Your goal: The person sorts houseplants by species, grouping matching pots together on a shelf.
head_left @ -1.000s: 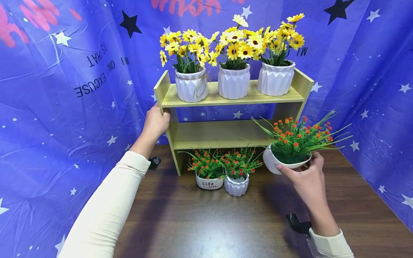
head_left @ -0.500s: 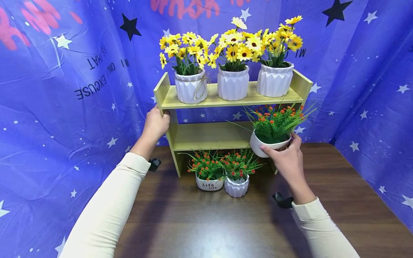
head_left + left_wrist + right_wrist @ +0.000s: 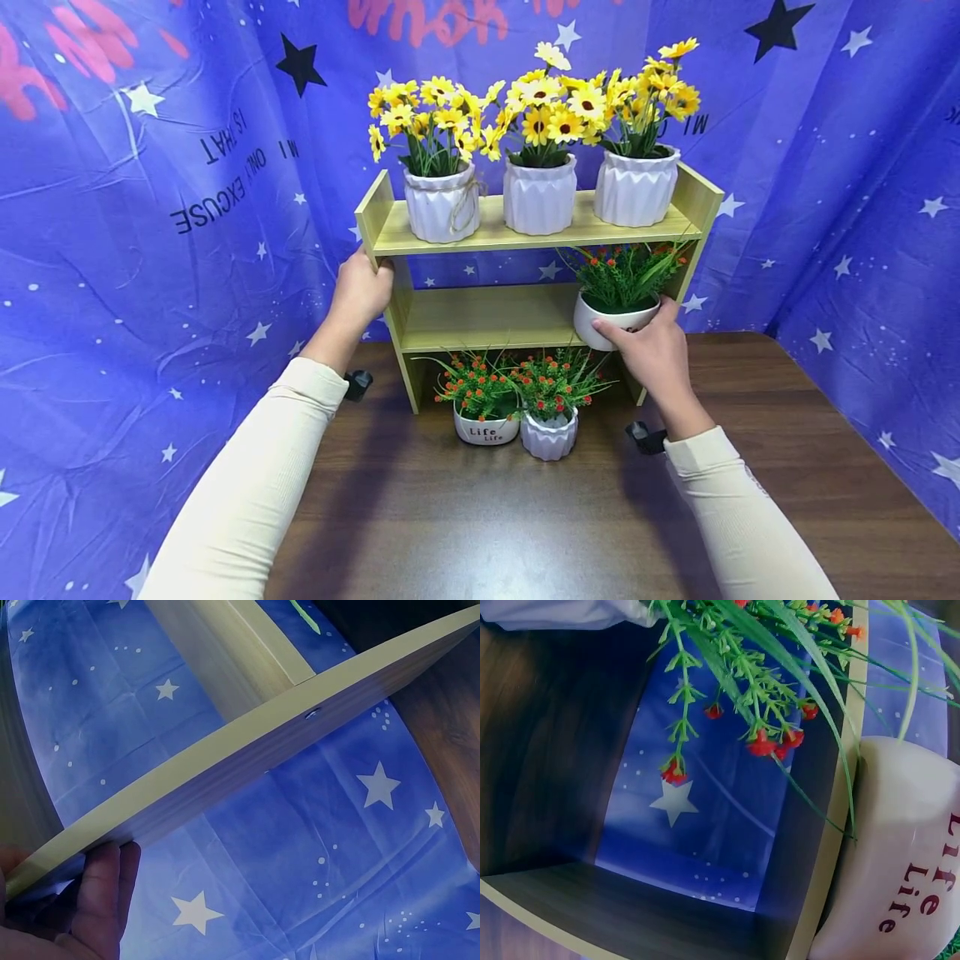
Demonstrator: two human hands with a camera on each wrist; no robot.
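My left hand (image 3: 360, 287) grips the left side panel of a light wooden two-tier shelf (image 3: 480, 317); in the left wrist view its fingers (image 3: 100, 889) curl round the panel's edge. Toward the right end of the middle board, my right hand (image 3: 658, 350) holds a white oval flowerpot (image 3: 611, 322) with small orange-red flowers and long grass blades, thumb on the front and fingers at the right side. The right wrist view shows this pot (image 3: 907, 840), lettered "Life Life", right at the board's front edge; the hand is out of that view.
Three white pots of yellow daisies, left (image 3: 442, 204), middle (image 3: 540, 196) and right (image 3: 637, 190), stand on the top board. Before the shelf, a "Life" pot (image 3: 486, 429) and a ribbed white pot (image 3: 549, 435) stand on the brown table (image 3: 480, 517). A blue starry curtain (image 3: 187, 250) surrounds everything.
My right hand has carried the oval flowerpot leftward and inward, from outside the shelf's right side to the middle board's right end. My left hand has stayed on the side panel.
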